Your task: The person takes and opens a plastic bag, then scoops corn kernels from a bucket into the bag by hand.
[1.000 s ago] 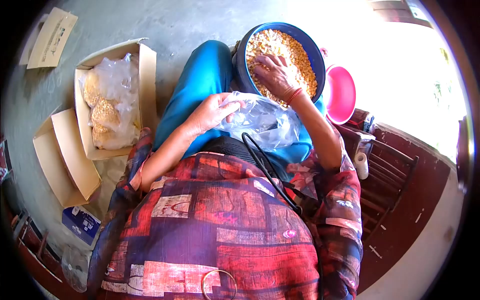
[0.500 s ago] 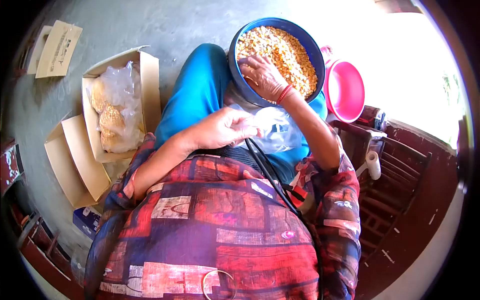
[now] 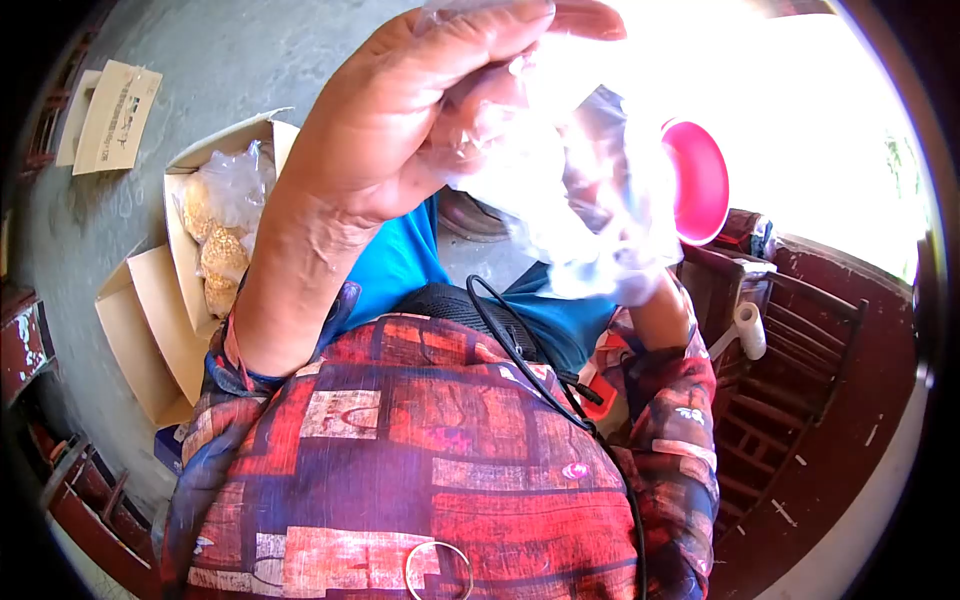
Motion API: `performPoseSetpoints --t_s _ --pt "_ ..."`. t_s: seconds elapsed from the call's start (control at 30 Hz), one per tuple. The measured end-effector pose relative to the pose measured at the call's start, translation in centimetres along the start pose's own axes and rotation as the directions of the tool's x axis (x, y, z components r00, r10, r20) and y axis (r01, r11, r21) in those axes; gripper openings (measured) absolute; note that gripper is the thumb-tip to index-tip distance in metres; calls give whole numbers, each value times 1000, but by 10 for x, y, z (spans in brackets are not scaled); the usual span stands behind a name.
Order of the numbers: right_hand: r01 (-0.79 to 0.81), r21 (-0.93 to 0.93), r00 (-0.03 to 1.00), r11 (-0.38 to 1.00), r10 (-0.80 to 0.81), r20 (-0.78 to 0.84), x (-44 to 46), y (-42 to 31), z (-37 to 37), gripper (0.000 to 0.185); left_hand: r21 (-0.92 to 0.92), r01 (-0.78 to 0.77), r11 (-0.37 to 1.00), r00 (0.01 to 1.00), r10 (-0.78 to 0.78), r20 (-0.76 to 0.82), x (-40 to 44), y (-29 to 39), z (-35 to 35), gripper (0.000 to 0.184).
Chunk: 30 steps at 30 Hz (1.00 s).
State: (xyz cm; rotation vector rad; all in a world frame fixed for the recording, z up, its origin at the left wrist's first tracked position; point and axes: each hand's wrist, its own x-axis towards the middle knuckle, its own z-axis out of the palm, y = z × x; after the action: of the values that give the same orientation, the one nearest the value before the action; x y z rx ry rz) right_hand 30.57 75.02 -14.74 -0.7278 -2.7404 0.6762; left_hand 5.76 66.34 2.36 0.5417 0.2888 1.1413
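Note:
A clear plastic bag (image 3: pixel 600 200) is raised close to the camera, washed out by glare. My left hand (image 3: pixel 400 120) is closed on its upper left part, thumb and fingers pressed together near the top. My right hand is behind the bag and the glare; only its wrist and forearm (image 3: pixel 662 315) show below the bag, so its fingers cannot be made out. The blue tub of yellow grain is hidden behind my hands and the bag. A black cord (image 3: pixel 500 325) runs over my lap below the bag.
At the left, an open cardboard box (image 3: pixel 180 245) holds bags of grain (image 3: pixel 222 250). Another box (image 3: pixel 150 330) stands below it, and cardboard pieces (image 3: pixel 117 115) lie at upper left. A pink basin (image 3: pixel 698 180) is at right, above dark red furniture (image 3: pixel 790 390) with a white roll (image 3: pixel 749 330).
My left hand has lifted the bag up toward the camera. My right hand has left the grain and come behind the bag. The tub has become hidden.

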Motion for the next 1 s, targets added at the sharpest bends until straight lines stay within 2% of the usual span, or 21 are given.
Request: performPoseSetpoints --t_s 0.03,0.1,0.13,0.17,0.33,0.37,0.43,0.47,0.5,0.53,0.57,0.63,0.67,0.7,0.73,0.77,0.8,0.83,0.9,0.97,1.0 --pt "-68 54 997 996 70 -26 -5 1 -5 32 -92 72 993 992 -61 114 4 2 -6 34" --pt "-199 189 975 962 214 -62 -12 4 -15 32 225 -32 974 976 79 -204 6 -18 -6 30" --pt "-242 264 961 933 268 -64 -15 6 -17 32 440 -11 898 936 164 -312 10 -31 -21 27" --pt "-270 343 950 900 308 -60 -15 8 -17 32 513 67 856 890 181 -419 10 -43 -34 25" --pt "-307 701 890 643 455 -28 4 28 -11 32 466 183 866 835 114 -539 3 -68 -67 23" --pt "-310 761 850 570 524 -46 7 31 -13 32 514 171 841 823 165 -544 1 -67 -67 19" --pt "-343 853 661 393 746 -78 11 41 -40 22 565 150 811 806 231 -545 -2 -64 -69 16" --pt "-206 962 678 179 735 9 11 50 -52 12 630 124 767 801 297 -520 0 -66 -75 17" --pt "-78 997 663 12 748 43 11 60 -59 14 689 100 718 792 362 -492 2 -68 -83 18" --pt "-10 999 602 34 798 -21 12 55 -71 13 759 -11 651 803 459 -382 6 -72 -94 17" --pt "34 999 605 37 794 -50 13 51 -83 14 762 -19 647 794 473 -381 10 -75 -104 17" --pt "105 989 810 -102 585 -26 14 22 -107 14 977 68 204 818 550 -172 16 -76 -110 18" --pt "79 995 866 -66 499 -36 20 -5 -113 15 997 9 80 781 621 -57 22 -79 -103 21" --pt "37 997 899 -71 439 -2 25 -39 -111 15 997 76 2 810 583 -63 26 -76 -92 22" --pt "-66 996 917 57 397 38 28 -72 -108 15 996 79 -33 774 632 -41 32 -80 -84 22" --pt "-186 970 874 158 478 89 30 -105 -103 17 994 84 -68 736 677 -16 39 -83 -76 23" --pt "-274 962 915 12 311 257 31 -116 -95 18 998 53 -24 755 656 -25 40 -79 -63 24" --pt "-342 938 904 -52 256 343 32 -122 -80 17 998 51 -27 752 659 -21 39 -76 -59 24" --pt "-370 922 868 -116 310 387 27 -117 -57 16 991 133 30 822 556 -127 32 -67 -58 25" --pt "-366 930 797 -42 502 337 18 -86 -39 13 990 129 -65 813 578 -68 23 -67 -67 28" --pt "-386 923 744 6 593 308 13 -68 -35 11 987 78 138 870 474 -135 17 -68 -64 29"
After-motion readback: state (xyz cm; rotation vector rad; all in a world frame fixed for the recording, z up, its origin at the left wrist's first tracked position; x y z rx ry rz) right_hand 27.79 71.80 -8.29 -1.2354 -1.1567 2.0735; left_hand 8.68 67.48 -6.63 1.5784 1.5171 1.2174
